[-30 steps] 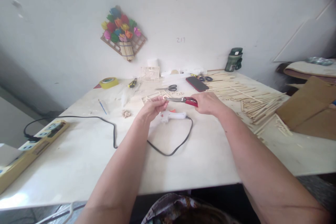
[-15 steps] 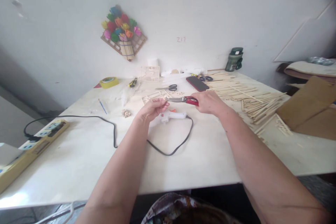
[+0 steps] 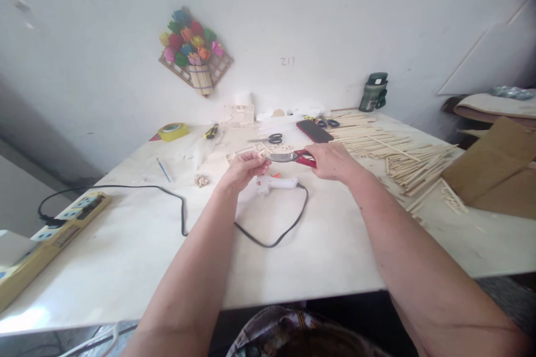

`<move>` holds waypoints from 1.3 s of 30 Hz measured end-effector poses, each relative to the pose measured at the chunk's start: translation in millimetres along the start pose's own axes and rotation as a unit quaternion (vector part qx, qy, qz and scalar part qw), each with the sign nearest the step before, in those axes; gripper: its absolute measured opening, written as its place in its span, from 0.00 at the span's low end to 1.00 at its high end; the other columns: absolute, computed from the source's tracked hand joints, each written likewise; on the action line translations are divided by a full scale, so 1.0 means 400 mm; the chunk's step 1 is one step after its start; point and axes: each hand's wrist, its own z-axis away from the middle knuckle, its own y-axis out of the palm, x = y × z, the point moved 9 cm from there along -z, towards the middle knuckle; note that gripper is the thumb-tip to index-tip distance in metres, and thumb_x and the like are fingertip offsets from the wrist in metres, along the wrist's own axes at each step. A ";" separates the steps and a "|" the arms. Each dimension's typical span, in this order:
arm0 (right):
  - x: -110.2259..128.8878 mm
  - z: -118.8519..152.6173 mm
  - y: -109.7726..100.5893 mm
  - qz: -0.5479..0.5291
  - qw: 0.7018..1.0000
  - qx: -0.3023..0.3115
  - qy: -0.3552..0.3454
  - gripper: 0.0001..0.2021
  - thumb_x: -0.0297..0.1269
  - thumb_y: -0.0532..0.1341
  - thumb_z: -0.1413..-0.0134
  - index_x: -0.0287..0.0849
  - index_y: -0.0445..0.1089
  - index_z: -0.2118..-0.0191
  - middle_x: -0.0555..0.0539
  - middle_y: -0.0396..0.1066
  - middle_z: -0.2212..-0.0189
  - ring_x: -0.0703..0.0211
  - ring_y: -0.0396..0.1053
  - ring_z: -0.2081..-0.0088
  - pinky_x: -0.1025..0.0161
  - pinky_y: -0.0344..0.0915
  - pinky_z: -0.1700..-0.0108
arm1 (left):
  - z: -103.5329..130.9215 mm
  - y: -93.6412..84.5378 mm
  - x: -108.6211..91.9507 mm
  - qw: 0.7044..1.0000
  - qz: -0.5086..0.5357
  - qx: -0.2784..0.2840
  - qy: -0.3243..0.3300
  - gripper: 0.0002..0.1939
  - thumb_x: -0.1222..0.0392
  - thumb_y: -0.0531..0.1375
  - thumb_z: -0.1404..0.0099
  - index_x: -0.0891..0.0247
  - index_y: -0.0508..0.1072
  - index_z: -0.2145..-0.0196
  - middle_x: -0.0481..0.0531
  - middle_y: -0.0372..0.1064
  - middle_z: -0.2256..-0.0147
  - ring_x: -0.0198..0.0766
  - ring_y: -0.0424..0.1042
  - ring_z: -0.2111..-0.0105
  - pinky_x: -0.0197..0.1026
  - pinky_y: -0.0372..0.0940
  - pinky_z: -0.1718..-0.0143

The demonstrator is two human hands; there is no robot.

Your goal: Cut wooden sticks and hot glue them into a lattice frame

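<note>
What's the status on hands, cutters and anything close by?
Left hand pinching a small pale piece, type unclear. Right hand gripping red-handled cutters, tips at that piece. Glue gun just below cutters in view.

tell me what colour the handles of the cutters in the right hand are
The handles are red, seen best in the head view.
</note>
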 end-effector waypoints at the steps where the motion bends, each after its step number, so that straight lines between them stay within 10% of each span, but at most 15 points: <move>1: 0.000 0.001 0.000 -0.001 1.000 0.004 0.003 0.17 0.37 0.55 0.52 0.41 0.65 0.54 0.42 0.70 0.58 0.52 0.66 0.58 0.62 0.56 0.61 | 0.000 0.000 -0.001 1.000 0.002 0.001 0.000 0.09 0.65 0.65 0.51 0.70 0.68 0.74 0.54 0.72 0.73 0.31 0.71 0.77 0.32 0.66 0.74; 39: 0.002 0.008 -0.009 0.012 1.000 0.018 -0.012 0.17 0.36 0.54 0.52 0.44 0.66 0.54 0.43 0.71 0.59 0.52 0.67 0.60 0.62 0.56 0.62 | 0.006 0.003 0.007 0.999 -0.014 0.027 -0.037 0.09 0.64 0.65 0.52 0.71 0.68 0.75 0.52 0.70 0.77 0.30 0.69 0.77 0.31 0.62 0.75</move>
